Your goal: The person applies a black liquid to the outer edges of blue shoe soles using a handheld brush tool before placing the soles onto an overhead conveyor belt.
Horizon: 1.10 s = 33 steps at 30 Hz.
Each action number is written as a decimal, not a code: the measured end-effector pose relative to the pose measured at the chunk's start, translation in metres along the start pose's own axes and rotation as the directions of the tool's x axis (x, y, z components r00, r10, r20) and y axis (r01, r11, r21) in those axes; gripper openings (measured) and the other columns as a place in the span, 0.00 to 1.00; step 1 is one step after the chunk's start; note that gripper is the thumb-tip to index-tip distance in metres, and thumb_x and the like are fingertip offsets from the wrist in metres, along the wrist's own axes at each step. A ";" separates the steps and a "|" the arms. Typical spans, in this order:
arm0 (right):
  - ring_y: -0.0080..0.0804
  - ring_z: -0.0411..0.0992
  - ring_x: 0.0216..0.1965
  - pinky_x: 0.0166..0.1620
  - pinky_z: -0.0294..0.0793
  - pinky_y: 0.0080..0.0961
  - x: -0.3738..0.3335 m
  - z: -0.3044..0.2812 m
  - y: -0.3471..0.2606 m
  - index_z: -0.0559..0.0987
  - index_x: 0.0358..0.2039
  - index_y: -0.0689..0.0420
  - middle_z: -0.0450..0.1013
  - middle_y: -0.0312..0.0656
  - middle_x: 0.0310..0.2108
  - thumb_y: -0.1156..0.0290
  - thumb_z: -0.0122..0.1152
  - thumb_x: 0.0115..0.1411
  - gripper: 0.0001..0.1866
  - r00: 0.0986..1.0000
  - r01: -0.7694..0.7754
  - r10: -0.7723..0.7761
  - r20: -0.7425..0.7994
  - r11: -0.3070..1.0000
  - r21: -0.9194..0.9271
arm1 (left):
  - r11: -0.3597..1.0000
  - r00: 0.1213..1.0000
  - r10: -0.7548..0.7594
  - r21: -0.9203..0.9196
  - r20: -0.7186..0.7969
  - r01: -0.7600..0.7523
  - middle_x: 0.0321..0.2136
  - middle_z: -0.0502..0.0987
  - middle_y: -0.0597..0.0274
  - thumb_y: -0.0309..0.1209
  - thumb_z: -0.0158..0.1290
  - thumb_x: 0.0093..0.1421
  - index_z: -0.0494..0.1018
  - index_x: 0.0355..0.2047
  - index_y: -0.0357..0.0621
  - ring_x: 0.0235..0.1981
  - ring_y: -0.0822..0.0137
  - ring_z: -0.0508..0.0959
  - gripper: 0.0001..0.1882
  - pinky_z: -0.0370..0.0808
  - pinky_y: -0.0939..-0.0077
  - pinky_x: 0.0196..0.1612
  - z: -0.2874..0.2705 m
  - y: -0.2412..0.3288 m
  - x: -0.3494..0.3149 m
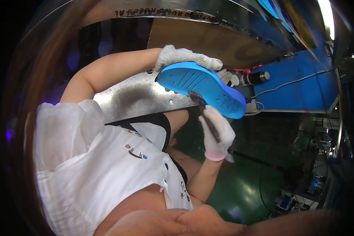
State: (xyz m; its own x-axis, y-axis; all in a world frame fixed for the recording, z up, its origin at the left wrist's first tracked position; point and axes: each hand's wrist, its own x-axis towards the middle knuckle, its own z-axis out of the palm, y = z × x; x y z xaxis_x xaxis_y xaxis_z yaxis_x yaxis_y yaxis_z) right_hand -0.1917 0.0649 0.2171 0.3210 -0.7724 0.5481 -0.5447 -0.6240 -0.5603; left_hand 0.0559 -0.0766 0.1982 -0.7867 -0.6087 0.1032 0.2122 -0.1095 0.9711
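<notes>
Brush on a blue sole, held up over the metal tabletop

The left hand point(185, 57), gloved, curls its fingers over the heel end of the blue sole point(202, 88) and holds it tilted above the far edge of the metal tabletop point(137, 98), clear of the surface. The right hand point(218, 133), also gloved, is closed around a dark brush point(202, 108) whose tip touches the sole's near rim. The one-ended grip looks loose; a firm brush push could twist or drop the sole.
</notes>
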 end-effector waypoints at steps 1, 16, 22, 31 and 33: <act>0.43 0.80 0.37 0.43 0.79 0.29 0.000 -0.007 -0.016 0.81 0.36 0.64 0.80 0.51 0.38 0.87 0.72 0.45 0.16 0.996 0.045 -0.033 0.082 0.988 -0.151 | 0.982 0.984 -0.173 -0.090 -0.050 0.169 0.66 0.62 0.47 0.36 0.70 0.45 0.59 0.67 0.39 0.67 0.57 0.63 0.50 0.61 0.62 0.67 0.018 0.024 -0.001; 0.42 0.81 0.39 0.41 0.79 0.30 -0.002 -0.010 0.012 0.82 0.36 0.63 0.81 0.51 0.38 0.86 0.73 0.43 0.17 0.987 0.042 -0.029 -0.161 0.996 0.079 | 0.941 0.948 0.304 0.188 -0.098 -0.282 0.46 0.78 0.50 0.44 0.65 0.51 0.60 0.66 0.41 0.36 0.61 0.82 0.45 0.80 0.70 0.43 -0.024 -0.005 -0.030; 0.46 0.79 0.44 0.50 0.78 0.36 -0.010 -0.001 -0.002 0.78 0.37 0.64 0.79 0.57 0.41 0.85 0.71 0.47 0.16 0.986 0.115 -0.054 -0.156 0.903 0.413 | 0.910 0.952 0.240 -0.298 -0.190 -0.289 0.47 0.75 0.43 0.74 0.49 0.53 0.61 0.63 0.41 0.39 0.54 0.82 0.53 0.84 0.56 0.37 0.026 0.098 -0.046; 0.40 0.80 0.41 0.49 0.79 0.33 -0.020 0.032 0.006 0.78 0.37 0.65 0.80 0.52 0.38 0.87 0.66 0.47 0.15 0.962 -0.056 0.170 -0.214 0.888 0.457 | 0.995 0.906 -0.079 -0.089 -0.416 0.046 0.41 0.78 0.49 0.48 0.57 0.62 0.71 0.51 0.35 0.33 0.67 0.82 0.28 0.80 0.77 0.27 0.051 0.117 -0.012; 0.37 0.79 0.41 0.50 0.77 0.31 -0.022 0.033 0.002 0.78 0.38 0.67 0.80 0.51 0.39 0.88 0.65 0.47 0.15 0.937 -0.119 0.278 -0.210 0.822 0.557 | 0.994 0.886 -0.068 0.048 -0.458 0.101 0.37 0.80 0.55 0.43 0.59 0.62 0.75 0.47 0.38 0.33 0.70 0.81 0.22 0.78 0.80 0.24 0.051 0.109 -0.042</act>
State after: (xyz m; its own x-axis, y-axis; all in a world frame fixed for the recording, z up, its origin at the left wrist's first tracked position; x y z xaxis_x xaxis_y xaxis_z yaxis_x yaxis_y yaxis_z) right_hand -0.1743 0.0770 0.1829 -0.0130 -0.8725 0.4885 -0.0541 -0.4872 -0.8716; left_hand 0.0821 -0.0231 0.3104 -0.4461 -0.8920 -0.0735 0.1036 -0.1330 0.9857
